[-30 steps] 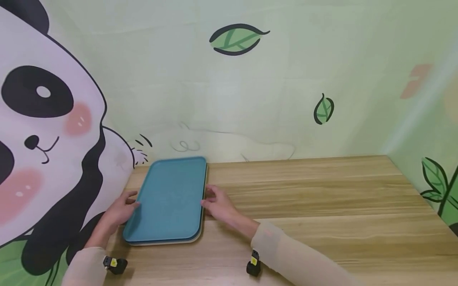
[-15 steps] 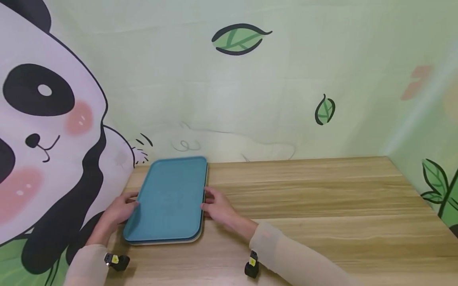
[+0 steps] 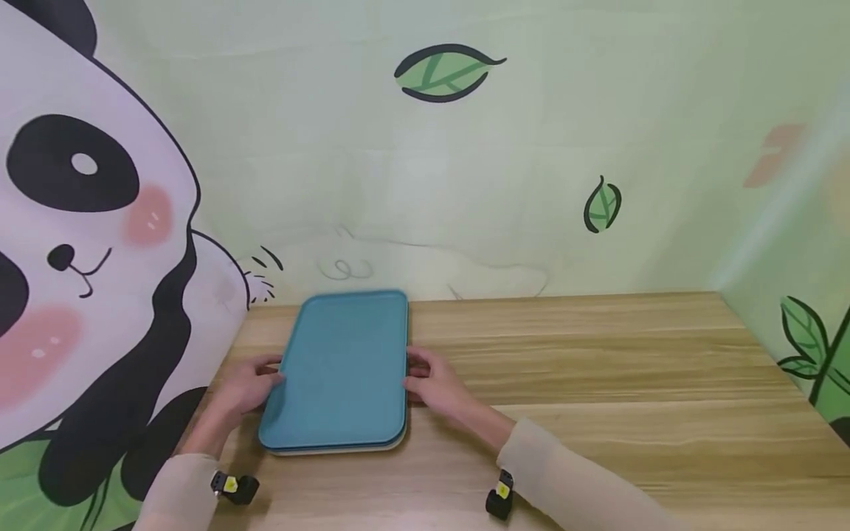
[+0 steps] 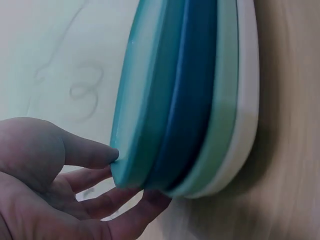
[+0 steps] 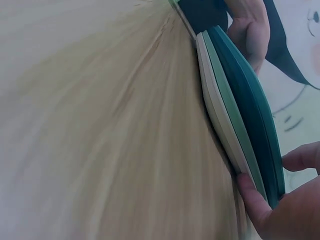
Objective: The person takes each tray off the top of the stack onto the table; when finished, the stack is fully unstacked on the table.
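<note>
A stack of rectangular trays lies on the wooden table, its top tray (image 3: 341, 369) teal. From the side, the left wrist view shows a teal tray (image 4: 155, 110), a dark blue one (image 4: 192, 100), a light green one (image 4: 225, 90) and a white one (image 4: 247, 100). My left hand (image 3: 247, 385) grips the stack's left edge, thumb on the top rim and fingers at the side. On the opposite edge my right hand (image 3: 438, 383) holds the stack; in the right wrist view a finger of this hand (image 5: 295, 210) touches the white tray's side.
The wooden table (image 3: 564, 369) extends to the right of the stack. Behind it hangs a light green backdrop (image 3: 319, 147) with leaf drawings and a large panda (image 3: 86, 273) at the left. A small black device is on each wrist.
The tray stack has shifted a little to the right along the table, and both hands have moved right with it, still at its two side edges.
</note>
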A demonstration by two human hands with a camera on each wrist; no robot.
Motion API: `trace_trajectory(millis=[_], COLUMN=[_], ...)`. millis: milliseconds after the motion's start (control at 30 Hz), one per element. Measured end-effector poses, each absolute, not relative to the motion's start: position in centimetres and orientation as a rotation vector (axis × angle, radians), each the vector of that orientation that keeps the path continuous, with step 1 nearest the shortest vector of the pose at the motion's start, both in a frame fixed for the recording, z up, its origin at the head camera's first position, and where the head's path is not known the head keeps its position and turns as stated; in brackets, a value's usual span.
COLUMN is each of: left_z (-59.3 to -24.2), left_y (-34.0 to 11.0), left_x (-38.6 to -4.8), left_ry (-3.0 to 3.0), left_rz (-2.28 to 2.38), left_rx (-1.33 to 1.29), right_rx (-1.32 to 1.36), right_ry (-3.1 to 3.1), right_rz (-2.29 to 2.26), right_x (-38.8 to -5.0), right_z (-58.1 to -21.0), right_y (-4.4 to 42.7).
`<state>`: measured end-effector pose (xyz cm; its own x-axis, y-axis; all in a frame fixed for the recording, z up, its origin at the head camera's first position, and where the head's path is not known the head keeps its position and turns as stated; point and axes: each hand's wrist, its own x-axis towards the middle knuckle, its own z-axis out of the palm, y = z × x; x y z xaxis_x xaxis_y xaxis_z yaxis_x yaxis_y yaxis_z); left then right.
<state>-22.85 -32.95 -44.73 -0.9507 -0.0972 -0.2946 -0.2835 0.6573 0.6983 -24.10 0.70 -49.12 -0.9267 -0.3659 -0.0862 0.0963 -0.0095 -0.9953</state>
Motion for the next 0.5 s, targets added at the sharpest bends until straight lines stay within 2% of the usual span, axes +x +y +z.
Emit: trace_trajectory(millis=[500], left_z=[-44.4], left_y=[-23.9], left_x=[-23.5], left_ry=[2.483], left_rz=[1.417], left_rx=[-0.104], right_rx=[-0.288], right_ry=[2.053], right_rz=[-1.944], right_x=[-24.3], right_z=[-48.5], right_y=[11.8])
